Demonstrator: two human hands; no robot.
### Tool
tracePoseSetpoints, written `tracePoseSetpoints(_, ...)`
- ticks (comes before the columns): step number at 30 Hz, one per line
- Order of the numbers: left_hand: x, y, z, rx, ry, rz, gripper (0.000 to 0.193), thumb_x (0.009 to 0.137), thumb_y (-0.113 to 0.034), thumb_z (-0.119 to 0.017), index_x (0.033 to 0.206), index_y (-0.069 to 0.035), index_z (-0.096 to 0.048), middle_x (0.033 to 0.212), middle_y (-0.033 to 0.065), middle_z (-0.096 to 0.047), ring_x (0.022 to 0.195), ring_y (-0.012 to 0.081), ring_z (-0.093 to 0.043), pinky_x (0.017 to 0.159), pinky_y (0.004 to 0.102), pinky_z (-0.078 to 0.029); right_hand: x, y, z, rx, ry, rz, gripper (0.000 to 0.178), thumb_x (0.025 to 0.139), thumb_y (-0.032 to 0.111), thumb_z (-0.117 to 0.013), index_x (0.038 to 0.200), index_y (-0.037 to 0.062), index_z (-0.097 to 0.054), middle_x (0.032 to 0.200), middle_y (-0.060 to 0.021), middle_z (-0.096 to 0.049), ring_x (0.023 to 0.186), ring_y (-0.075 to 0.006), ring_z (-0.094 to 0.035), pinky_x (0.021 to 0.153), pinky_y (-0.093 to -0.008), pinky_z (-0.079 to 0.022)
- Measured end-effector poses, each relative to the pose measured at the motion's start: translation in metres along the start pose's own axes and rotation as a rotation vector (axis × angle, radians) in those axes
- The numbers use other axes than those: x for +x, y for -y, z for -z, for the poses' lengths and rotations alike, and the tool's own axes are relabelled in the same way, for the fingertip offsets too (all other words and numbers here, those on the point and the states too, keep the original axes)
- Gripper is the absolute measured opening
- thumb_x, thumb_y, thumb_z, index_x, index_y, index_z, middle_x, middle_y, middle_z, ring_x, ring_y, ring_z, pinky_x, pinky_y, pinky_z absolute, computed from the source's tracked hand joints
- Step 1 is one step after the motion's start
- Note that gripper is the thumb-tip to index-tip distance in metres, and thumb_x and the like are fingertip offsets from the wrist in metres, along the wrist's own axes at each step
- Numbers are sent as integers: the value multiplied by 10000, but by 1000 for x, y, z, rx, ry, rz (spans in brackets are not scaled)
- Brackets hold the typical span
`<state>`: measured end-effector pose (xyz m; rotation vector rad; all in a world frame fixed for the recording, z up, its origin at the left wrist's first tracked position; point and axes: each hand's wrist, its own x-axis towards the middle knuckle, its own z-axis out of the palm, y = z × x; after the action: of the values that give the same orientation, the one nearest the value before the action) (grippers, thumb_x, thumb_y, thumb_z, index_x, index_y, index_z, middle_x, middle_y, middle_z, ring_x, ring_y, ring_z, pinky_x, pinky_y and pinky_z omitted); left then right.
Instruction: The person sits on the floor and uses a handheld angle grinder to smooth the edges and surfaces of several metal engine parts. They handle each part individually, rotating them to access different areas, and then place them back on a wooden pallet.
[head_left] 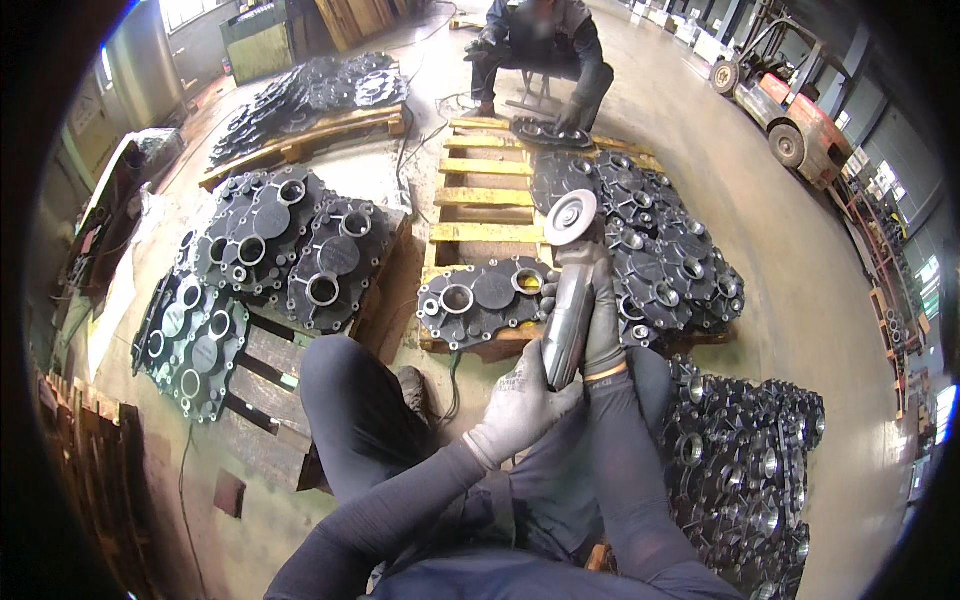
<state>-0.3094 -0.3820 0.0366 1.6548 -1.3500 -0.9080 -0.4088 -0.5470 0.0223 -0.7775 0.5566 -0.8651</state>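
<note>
An angle grinder (567, 325) with a pale round disc (570, 218) is held upward in front of my lap, its disc end pointing away from me. My left hand (522, 408), in a grey work glove, is closed round the rear end of its body. Higher up, my gloved right hand (603, 318) wraps the body from the right, close to the head. Just left of the grinder, a black cast metal cover plate (492, 292) with round bored holes lies on the near end of a wooden pallet (484, 232).
Black castings are stacked on the pallet's right side (680, 250), on a left pallet (290, 240), and beside my right leg (740, 470). Across the pallet a seated person (540, 60) touches another casting (550, 132). A red forklift (800, 115) stands far right. Cables cross the floor.
</note>
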Motion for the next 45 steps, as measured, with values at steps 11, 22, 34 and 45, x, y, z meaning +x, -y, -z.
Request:
tracePoseSetpoints(11,11,8,28,-21,324,-3,851,1009,-625,-710,1477,51,-488,1171,327,-748,1092,478,-757,950,527,-599,-18,19,-9,-197,-106,-42,538,1011,321,-785,1357,-44,-594,1095,-158,-749,933,-217,-786,776,-326,-701)
tracePoseSetpoints(22,93,38,82,711,678,-344,297,955,-315,-735,955,-21,-778,884,189,-791,860,355,-804,780,464,-628,87,28,65,-978,-109,-332,410,909,240,-882,1157,-38,-712,970,-121,-773,742,-197,-753,685,-320,-626)
tracePoseSetpoints(34,81,53,18,777,823,-401,191,936,-232,-656,993,-89,-770,869,60,-707,796,225,-700,706,408,-479,220,3,168,-1539,2,-470,520,807,340,-915,1145,-36,-793,1017,-166,-813,870,-259,-762,832,-401,-594)
tracePoseSetpoints(45,127,50,13,906,607,-423,198,933,-181,-633,945,-65,-794,804,73,-689,785,249,-661,757,432,-470,256,-6,204,-1535,-70,-572,519,774,402,-910,1103,10,-820,1018,-170,-822,897,-289,-785,828,-407,-603)
